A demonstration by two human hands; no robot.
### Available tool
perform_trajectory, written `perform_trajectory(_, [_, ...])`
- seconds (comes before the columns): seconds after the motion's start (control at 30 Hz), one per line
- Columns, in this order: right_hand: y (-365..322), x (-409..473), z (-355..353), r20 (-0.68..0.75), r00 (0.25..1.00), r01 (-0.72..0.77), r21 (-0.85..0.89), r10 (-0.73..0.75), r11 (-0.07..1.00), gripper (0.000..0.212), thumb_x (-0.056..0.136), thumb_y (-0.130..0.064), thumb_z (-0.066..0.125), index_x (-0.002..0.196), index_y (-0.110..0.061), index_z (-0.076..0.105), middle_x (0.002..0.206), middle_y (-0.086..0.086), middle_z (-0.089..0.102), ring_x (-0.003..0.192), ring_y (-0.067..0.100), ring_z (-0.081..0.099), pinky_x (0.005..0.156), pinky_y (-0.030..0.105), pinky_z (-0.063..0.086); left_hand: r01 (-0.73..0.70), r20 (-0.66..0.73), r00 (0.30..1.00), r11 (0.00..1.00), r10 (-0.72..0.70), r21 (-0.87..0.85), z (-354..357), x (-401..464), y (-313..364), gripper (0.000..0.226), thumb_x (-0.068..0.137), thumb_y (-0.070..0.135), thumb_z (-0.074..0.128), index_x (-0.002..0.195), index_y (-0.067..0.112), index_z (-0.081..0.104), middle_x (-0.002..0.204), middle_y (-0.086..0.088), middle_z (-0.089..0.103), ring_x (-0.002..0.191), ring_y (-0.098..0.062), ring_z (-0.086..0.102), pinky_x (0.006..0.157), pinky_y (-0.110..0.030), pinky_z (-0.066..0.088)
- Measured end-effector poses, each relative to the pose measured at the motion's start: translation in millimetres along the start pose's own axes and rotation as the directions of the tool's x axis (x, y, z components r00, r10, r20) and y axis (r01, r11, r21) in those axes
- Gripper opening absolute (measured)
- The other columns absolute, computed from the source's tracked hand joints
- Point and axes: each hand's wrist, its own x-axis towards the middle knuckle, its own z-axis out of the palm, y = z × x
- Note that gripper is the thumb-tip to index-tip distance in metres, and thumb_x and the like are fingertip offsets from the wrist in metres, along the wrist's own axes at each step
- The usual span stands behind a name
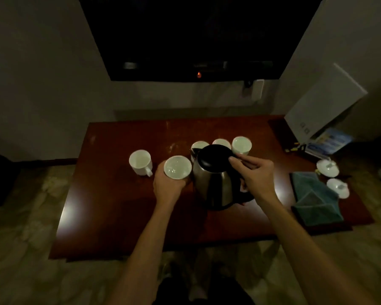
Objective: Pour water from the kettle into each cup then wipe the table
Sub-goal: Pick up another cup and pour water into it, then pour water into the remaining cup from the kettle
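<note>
At the middle of the dark red desk (110,216) stands the steel kettle (216,183), upright, black lid on, spout toward the far left. The right hand (254,172) grips its handle, fingers curled round it with the thumb lying along the lid's edge. Just left of the kettle, the left hand (166,186) wraps around a white cup (177,167) with water in it; whether that cup rests on the desk or is lifted cannot be told. Further left stands a handled mug (140,162), apart from the hand. Behind the kettle three more cups sit in a row: one (198,145) and another (221,142) partly hidden by the lid, and a third (241,145) at the right holding water. On the right part of the desk lies a folded teal cloth (315,201), with two white cup lids (327,168) beside it.
</note>
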Motion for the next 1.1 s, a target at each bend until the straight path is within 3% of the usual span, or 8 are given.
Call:
perform_trajectory(0.17, [43.8,-2.6,13.9,-0.096,0.994,-0.062,-0.019,0.059,0.998,0.035,0.085,-0.012,0.079,0.118,-0.001,0.073,0.102,0.001,0.077,0.096,0.007,0.074,0.08,0.02,0.059,0.054,-0.025,0.998,0.998,-0.054,0.035,13.3,23.1,-23.7,0.077,0.057,0.032,0.089,0.125,0.031,0.054,0.123,0.006,0.062,0.116,-0.019,0.057,0.094,-0.052,0.053])
perform_trajectory(0.3, [77.0,-9.9,27.3,-0.167,0.983,-0.091,-0.051,0.082,0.995,0.039,0.083,-0.019,0.081,0.118,-0.006,0.073,0.107,0.001,0.077,0.102,0.01,0.073,0.085,0.024,0.06,0.105,-0.058,0.993,0.994,-0.105,-0.002,27.0,43.2,-39.4,0.086,0.05,0.045,0.086,0.129,0.031,0.053,0.123,0.007,0.061,0.116,-0.019,0.056,0.095,-0.051,0.053])
perform_trajectory(0.37, [90.1,-13.2,32.6,-0.207,0.975,-0.087,-0.049,0.075,0.995,0.038,0.082,-0.016,0.082,0.118,-0.005,0.073,0.108,0.003,0.076,0.101,0.007,0.073,0.085,0.021,0.059,0.1,-0.075,0.992,0.995,-0.1,-0.009,34.2,55.3,-47.4,0.084,0.054,0.037,0.089,0.13,0.029,0.053,0.123,0.006,0.061,0.116,-0.019,0.056,0.097,-0.051,0.052])
perform_trajectory(0.47, [99.4,-17.5,39.9,-0.226,0.973,-0.065,-0.04,0.054,0.997,0.039,0.084,-0.008,0.08,0.121,-0.004,0.07,0.104,-0.01,0.073,0.097,-0.008,0.069,0.082,0.012,0.056,0.079,-0.106,0.991,0.997,-0.079,-0.005,42.8,73.2,-56.6,0.08,0.059,0.027,0.09,0.129,0.028,0.051,0.12,0.008,0.059,0.117,-0.019,0.055,0.099,-0.05,0.05])
perform_trajectory(0.67, [113.3,-22.2,52.5,-0.212,0.976,-0.036,0.033,0.042,0.999,0.046,0.085,-0.003,0.076,0.127,-0.017,0.062,0.109,-0.028,0.066,0.106,-0.015,0.064,0.086,0.007,0.051,0.1,-0.161,0.981,0.994,-0.105,-0.04,62.2,104.4,-63.9,0.085,0.063,0.011,0.089,0.135,0.023,0.045,0.127,0.004,0.054,0.124,-0.022,0.05,0.102,-0.038,0.044])
perform_trajectory(0.83, [117.0,-28.6,62.9,-0.223,0.974,-0.03,0.079,0.047,0.996,0.046,0.087,-0.008,0.075,0.122,-0.036,0.063,0.112,-0.024,0.07,0.112,-0.001,0.067,0.091,0.014,0.054,0.072,-0.161,0.984,0.997,-0.071,0.003,73.1,118.2,-69.3,0.085,0.064,0.013,0.089,0.136,0.017,0.044,0.133,-0.003,0.055,0.124,-0.022,0.051,0.095,-0.026,0.036])
perform_trajectory(1.1, [119.6,-28.3,65.1,-0.253,0.966,-0.014,0.118,0.044,0.993,0.046,0.087,-0.007,0.075,0.127,-0.025,0.062,0.114,-0.016,0.071,0.111,0.001,0.069,0.091,0.015,0.054,0.008,-0.199,0.98,1.0,-0.003,0.027,87.0,134.2,-68.6,0.088,0.065,0.021,0.09,0.137,0.013,0.041,0.137,-0.006,0.052,0.129,-0.024,0.048,0.103,-0.031,0.035])
